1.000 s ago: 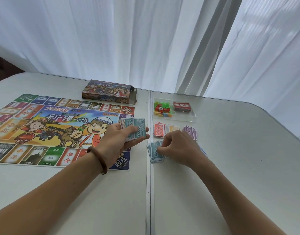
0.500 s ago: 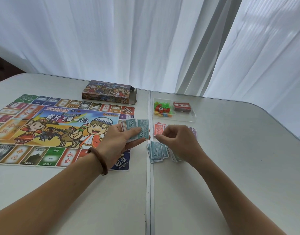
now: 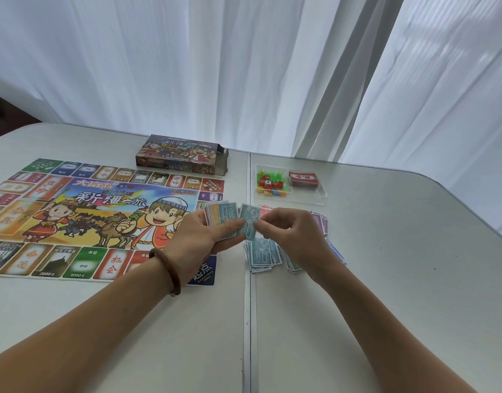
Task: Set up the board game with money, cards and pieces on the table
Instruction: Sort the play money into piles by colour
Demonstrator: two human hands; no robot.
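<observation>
Over the seam of the desk (image 3: 386, 293): my two hands meet, fingertips nearly touching, just above the sorted money.
Left hand (image 3: 198, 236): curled round a fanned wad of notes (image 3: 220, 215), thumb on top pinning it; a brown bracelet (image 3: 166, 272) sits on that wrist.
Right hand (image 3: 295, 236): thumb and forefinger pinch one teal 1000 note (image 3: 248, 222) by its right edge. Its left end lies against the wad, and I cannot tell whether the left thumb holds it too.
Money on the desk: a teal pile (image 3: 262, 255) right beneath the hands, a red pile (image 3: 265, 209) and a purple pile (image 3: 320, 222) beyond; more notes poke out under my right wrist.
Board (image 3: 74, 211): flat on the desk's left half, its box (image 3: 181, 154) behind.
Tray (image 3: 319, 198): clear, behind the piles, holding small coloured pieces (image 3: 271, 184) and a red card deck (image 3: 303, 180).
Step, as I judge it: sorting the wad by colour; this note belongs on the teal pile.
Handling: thin paper, nearly weightless, floppy and slick, so notes may cling in pairs. I'd take a short edge, pinch lightly, peel sideways, lay flat.
Risk: my right wrist brushing the loose piles askew.
</observation>
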